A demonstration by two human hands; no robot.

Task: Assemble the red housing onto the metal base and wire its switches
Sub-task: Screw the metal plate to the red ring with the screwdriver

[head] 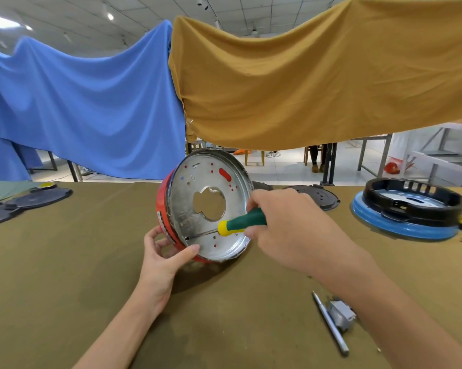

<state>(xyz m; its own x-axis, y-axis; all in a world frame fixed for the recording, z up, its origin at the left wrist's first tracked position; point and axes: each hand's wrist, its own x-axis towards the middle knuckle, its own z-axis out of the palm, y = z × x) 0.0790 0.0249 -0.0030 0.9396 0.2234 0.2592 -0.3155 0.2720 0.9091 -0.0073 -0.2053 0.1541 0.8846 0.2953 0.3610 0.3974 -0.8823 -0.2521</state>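
1. Your right hand [277,222] is wrapped round the green handle of the screwdriver [240,223]; its shaft runs left across the inside of the metal base [184,209] to a point near the lower left rim. Keep the shaft square to the screw and press along it before you turn, or the tip will likely slip out.
2. Your left hand [166,251] grips the lower rim, thumb on the base, fingers behind the red housing [163,209]. The assembly stands tilted on its edge on the worktop [91,262], so hold it firm against the push.
3. Whether a screw sits under the tip, I cannot tell.
4. Near your right forearm lie a slim metal tool [331,324] and a small grey part [340,314], perhaps a switch.
5. Far right sits a black ring [416,201] on a blue one [400,227]; black discs [35,198] lie at left. None stands in your way.
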